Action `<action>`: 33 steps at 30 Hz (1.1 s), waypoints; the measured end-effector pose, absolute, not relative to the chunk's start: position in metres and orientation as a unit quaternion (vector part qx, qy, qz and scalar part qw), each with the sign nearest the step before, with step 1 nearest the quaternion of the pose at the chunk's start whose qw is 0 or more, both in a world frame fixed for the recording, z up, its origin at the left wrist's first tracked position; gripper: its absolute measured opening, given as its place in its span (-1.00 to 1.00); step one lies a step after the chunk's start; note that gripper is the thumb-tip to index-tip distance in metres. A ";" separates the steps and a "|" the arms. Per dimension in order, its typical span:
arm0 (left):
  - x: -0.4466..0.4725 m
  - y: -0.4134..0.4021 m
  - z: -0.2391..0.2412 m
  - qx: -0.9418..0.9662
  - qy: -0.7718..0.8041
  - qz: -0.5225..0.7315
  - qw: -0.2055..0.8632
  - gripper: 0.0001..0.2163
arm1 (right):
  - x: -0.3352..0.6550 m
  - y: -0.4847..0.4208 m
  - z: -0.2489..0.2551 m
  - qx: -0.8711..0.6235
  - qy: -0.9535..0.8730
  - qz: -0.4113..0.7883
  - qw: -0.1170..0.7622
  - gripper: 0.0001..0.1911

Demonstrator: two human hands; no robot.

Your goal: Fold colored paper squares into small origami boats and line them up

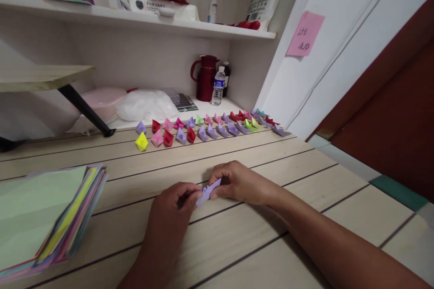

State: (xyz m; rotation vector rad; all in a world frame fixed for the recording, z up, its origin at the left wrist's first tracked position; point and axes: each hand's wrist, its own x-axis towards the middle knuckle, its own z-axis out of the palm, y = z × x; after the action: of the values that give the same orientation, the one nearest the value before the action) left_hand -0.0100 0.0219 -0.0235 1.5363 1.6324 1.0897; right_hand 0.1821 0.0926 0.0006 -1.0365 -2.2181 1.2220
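A small folded piece of lilac paper (208, 191) lies between my two hands just above the wooden table (237, 244). My left hand (172, 210) pinches its near left end with curled fingers. My right hand (237, 183) grips its far right end, fingers closed over it. Both hands sit close together at the middle of the table. Beyond them, two rows of several small folded paper boats (203, 128) in purple, red, pink, yellow and green stand along the table's far edge.
A stack of coloured paper sheets (44, 216) lies at the table's left edge. Behind the table, a lower shelf holds a dark red jug (205, 77), a water bottle (218, 85) and a white plastic bag (145, 104). A pink sticky note (305, 34) hangs on the white wall at right.
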 end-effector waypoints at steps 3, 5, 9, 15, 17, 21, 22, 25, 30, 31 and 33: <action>-0.009 0.022 -0.023 0.568 0.623 0.417 0.340 -0.87 | 0.181 0.092 0.001 -0.372 -0.780 0.456 0.211 -0.83; -0.007 0.021 -0.022 0.560 0.624 0.415 0.355 -0.86 | 0.181 0.092 0.000 -0.374 -0.770 0.470 0.217 -0.81; -0.008 0.021 -0.019 0.547 0.628 0.410 0.372 -0.78 | 0.181 0.093 -0.003 -0.385 -0.753 0.488 0.215 -0.83; -0.017 0.026 -0.020 0.541 0.564 0.474 0.406 -0.42 | 0.185 0.099 -0.004 -0.381 -0.732 0.520 0.220 -0.79; -0.018 0.027 -0.022 0.556 0.558 0.453 0.417 -0.41 | 0.186 0.100 -0.003 -0.380 -0.726 0.526 0.227 -0.77; -0.015 0.025 -0.022 0.550 0.593 0.401 0.430 -0.63 | 0.185 0.098 0.002 -0.373 -0.728 0.520 0.246 -0.79; -0.015 0.024 -0.021 0.545 0.596 0.401 0.433 -0.69 | 0.184 0.097 0.004 -0.371 -0.732 0.513 0.253 -0.81; -0.013 0.022 -0.018 0.540 0.596 0.410 0.431 -0.75 | 0.182 0.093 0.008 -0.369 -0.742 0.489 0.272 -0.84; -0.014 0.023 -0.017 0.537 0.617 0.403 0.410 -0.73 | 0.180 0.090 0.010 -0.372 -0.747 0.472 0.283 -0.80; -0.014 0.023 -0.017 0.538 0.621 0.400 0.406 -0.71 | 0.180 0.090 0.010 -0.375 -0.747 0.470 0.283 -0.80; -0.015 0.023 -0.018 0.541 0.630 0.391 0.397 -0.69 | 0.179 0.090 0.007 -0.381 -0.748 0.463 0.283 -0.82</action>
State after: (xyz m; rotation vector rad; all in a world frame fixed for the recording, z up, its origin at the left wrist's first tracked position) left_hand -0.0146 0.0233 -0.0178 1.3702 1.5951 0.9915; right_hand 0.1791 0.0905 0.0073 -1.0205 -2.0029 1.2392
